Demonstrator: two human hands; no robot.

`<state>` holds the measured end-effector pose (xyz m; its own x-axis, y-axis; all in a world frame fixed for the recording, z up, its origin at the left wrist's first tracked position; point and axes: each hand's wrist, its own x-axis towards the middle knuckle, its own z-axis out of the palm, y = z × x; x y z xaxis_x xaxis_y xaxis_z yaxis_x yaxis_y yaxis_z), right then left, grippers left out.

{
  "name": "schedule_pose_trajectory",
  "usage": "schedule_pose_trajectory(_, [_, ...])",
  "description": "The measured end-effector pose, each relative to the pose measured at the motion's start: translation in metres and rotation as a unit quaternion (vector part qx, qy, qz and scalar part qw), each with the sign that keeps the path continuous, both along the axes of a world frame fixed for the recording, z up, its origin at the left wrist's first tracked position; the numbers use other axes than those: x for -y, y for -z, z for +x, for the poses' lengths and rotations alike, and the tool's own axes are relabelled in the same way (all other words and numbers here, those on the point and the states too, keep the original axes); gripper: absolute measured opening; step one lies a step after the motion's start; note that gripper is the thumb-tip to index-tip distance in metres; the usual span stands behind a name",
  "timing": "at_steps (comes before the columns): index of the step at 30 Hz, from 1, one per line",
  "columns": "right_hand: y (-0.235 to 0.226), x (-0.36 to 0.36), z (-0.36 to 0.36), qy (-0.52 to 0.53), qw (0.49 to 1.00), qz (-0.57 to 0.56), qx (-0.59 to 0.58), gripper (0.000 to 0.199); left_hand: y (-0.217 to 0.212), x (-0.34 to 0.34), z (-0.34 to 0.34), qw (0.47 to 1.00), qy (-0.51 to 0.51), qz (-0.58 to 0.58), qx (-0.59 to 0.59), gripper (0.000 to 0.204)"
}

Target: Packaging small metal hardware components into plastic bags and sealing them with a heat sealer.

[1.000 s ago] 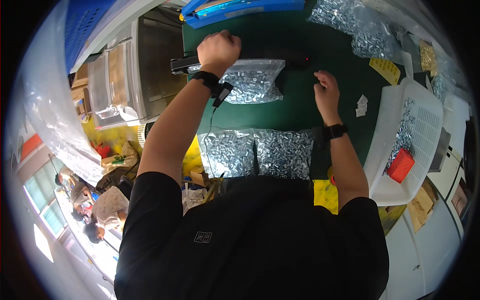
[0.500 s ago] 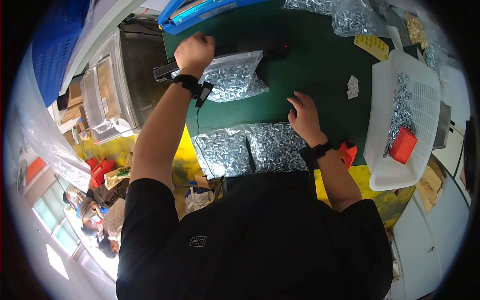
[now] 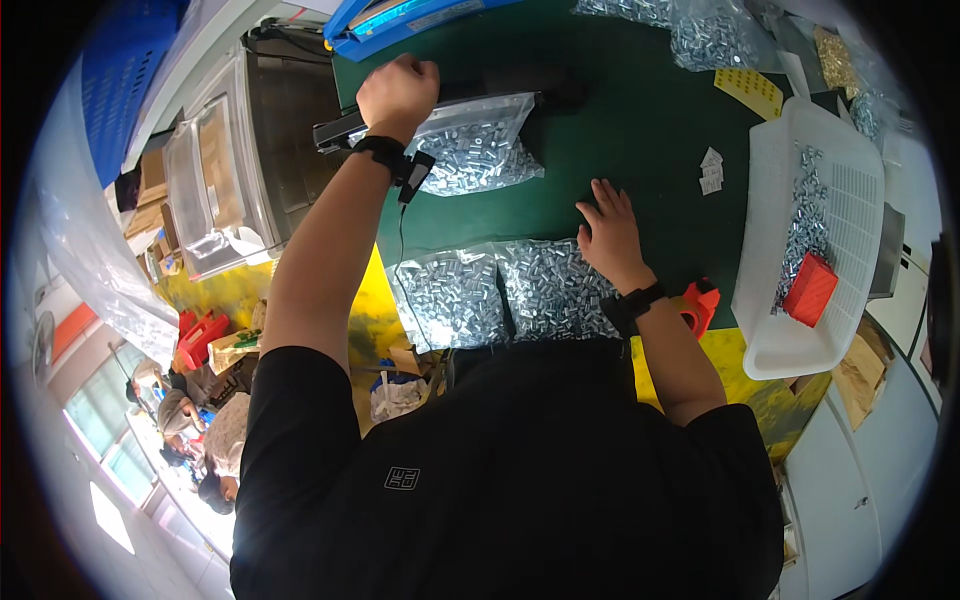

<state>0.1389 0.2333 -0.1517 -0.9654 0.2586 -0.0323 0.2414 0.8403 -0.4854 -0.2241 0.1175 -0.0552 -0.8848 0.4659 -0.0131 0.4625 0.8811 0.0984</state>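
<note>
Green matting covers our bench (image 3: 640, 150), and from the head camera, the only view we have, we see our left hand (image 3: 398, 92) closed in a fist on the long black bar of a bag sealer (image 3: 450, 100), pressing it down over the mouth of a clear plastic bag of small silver metal parts (image 3: 480, 150). That bag lies flat under the bar, its body spread toward us on the mat. Our right hand (image 3: 607, 225) rests flat and open on the mat, fingers spread, gripping nothing, touching the far edge of the right-hand bag of two filled clear bags of the same silver parts (image 3: 500, 295) that lie side by side close to our chest. We cannot tell from here whether those two are already sealed. We judge the work to be midway: one bag is under the bar now, two wait near us, and more filled clear bags (image 3: 690, 30) sit at the far edge of the bench. To our right a white plastic basket tray (image 3: 770, 230) holds loose silver parts and a red scoop-like box (image 3: 810, 288), so there seems to be stock left to bag.
</note>
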Motion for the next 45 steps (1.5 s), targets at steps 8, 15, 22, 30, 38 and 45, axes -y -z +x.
schedule_pose_trajectory(8, [0.003, -0.006, 0.0, 0.025, 0.999, 0.023, 0.011, 0.04, -0.004, -0.004, 0.001, 1.0, 0.002, 0.005, 0.012, 0.041])
schedule_pose_trajectory(15, [-0.001, 0.0, -0.007, 0.047, 0.996, 0.062, 0.036, 0.05, 0.009, 0.012, 0.0, 0.966, 0.08, 0.194, -0.151, 0.021])
schedule_pose_trajectory(22, [-0.001, 0.004, -0.005, 0.057, 0.994, 0.04, 0.088, 0.053, -0.011, 0.06, 0.017, 0.895, 0.076, 0.367, -0.24, 0.014])
schedule_pose_trajectory(30, [-0.008, -0.001, -0.014, 0.063, 0.994, -0.013, 0.091, 0.046, 0.054, 0.185, 0.15, 0.9, -0.049, 0.421, 0.101, 0.01])
schedule_pose_trajectory(38, [-0.031, -0.047, -0.112, 0.194, 0.968, -0.14, -0.08, 0.026, 0.074, 0.257, 0.189, 0.881, -0.139, 0.399, 0.213, 0.012])
schedule_pose_trajectory(45, [-0.039, -0.055, -0.188, 0.115, 0.966, -0.002, -0.233, 0.022, 0.068, 0.265, 0.194, 0.882, -0.149, 0.39, 0.217, 0.014])
